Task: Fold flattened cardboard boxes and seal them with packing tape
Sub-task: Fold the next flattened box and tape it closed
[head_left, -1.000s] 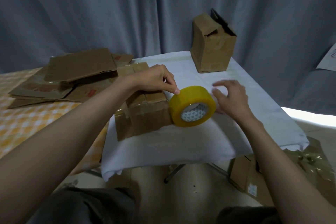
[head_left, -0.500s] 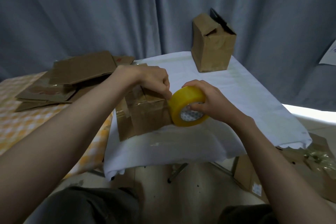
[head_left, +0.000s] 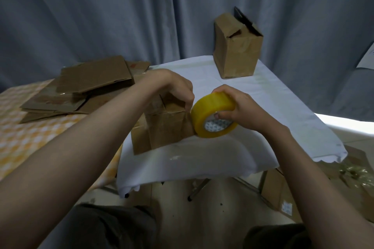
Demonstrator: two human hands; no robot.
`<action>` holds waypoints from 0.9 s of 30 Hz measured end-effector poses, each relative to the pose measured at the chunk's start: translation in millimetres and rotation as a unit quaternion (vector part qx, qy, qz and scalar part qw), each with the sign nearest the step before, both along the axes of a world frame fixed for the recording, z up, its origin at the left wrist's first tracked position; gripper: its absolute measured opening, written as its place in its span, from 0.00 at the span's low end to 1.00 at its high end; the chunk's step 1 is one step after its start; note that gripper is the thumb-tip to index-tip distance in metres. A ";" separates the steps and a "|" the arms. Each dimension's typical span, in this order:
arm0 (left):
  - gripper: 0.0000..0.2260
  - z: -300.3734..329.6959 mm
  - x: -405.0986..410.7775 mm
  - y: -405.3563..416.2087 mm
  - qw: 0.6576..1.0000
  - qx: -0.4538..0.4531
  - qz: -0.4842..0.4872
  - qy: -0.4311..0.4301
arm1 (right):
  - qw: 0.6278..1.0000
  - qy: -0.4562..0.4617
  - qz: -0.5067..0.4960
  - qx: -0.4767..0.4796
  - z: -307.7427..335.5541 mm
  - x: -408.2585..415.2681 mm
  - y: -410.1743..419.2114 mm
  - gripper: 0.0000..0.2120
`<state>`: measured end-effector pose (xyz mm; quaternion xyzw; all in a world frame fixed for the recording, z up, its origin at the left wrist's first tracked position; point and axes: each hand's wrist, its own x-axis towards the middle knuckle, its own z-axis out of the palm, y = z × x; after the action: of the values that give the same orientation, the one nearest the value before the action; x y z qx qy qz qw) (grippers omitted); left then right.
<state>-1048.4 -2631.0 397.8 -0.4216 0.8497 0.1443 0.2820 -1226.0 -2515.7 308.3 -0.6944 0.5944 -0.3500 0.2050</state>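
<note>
Taping step at frame centre: right hand [head_left: 245,108] grasps tape [head_left: 212,115], left hand [head_left: 174,90] pinches its end on box [head_left: 164,125]; next probably pull tape across seam.

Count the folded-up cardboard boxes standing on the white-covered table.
2. One box sits at the table's near left under the left hand, beside the tape roll; the other box stands at the far edge. Flattened cardboard lies elsewhere.

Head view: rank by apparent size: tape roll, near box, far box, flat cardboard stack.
1. flat cardboard stack, widest spread
2. near box and far box: look alike; the hands hide part of the near one, so no ranking
3. tape roll, smallest
</note>
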 end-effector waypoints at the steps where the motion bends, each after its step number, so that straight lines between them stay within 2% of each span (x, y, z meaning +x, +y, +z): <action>1: 0.13 -0.9 -2.3 2.2 1.000 -0.006 -0.001 -0.012 | 1.000 0.000 -0.001 0.001 0.3 -0.6 0.4 0.25; 3: 0.15 -4.0 -6.3 5.2 1.000 -0.017 -0.003 -0.025 | 1.000 -0.002 0.001 0.005 1.1 -1.5 1.8 0.24; 7: 0.10 -10.9 -6.4 7.1 0.999 -0.034 -0.004 -0.012 | 1.000 -0.009 0.000 0.010 1.7 -2.4 4.6 0.24; 14: 0.06 -19.1 6.5 8.4 0.995 -0.058 -0.024 0.082 | 1.000 -0.006 0.000 0.005 1.3 -0.4 6.5 0.24; 19: 0.01 -22.4 7.5 15.1 0.991 -0.064 -0.041 0.115 | 1.000 -0.006 -0.003 0.004 0.4 0.0 7.2 0.24; 22: 0.02 -27.9 7.7 16.9 0.987 -0.075 -0.057 0.132 | 1.000 -0.009 -0.006 0.004 0.5 -0.5 8.5 0.24; 27: 0.10 -23.6 22.8 11.5 0.966 -0.036 -0.021 0.256 | 1.000 -0.004 -0.011 0.001 0.2 0.5 9.1 0.24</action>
<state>-1025.6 -2619.5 374.3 -0.3627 0.9067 0.2113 0.0427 -1225.5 -2506.5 308.5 -0.6859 0.6016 -0.3550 0.2039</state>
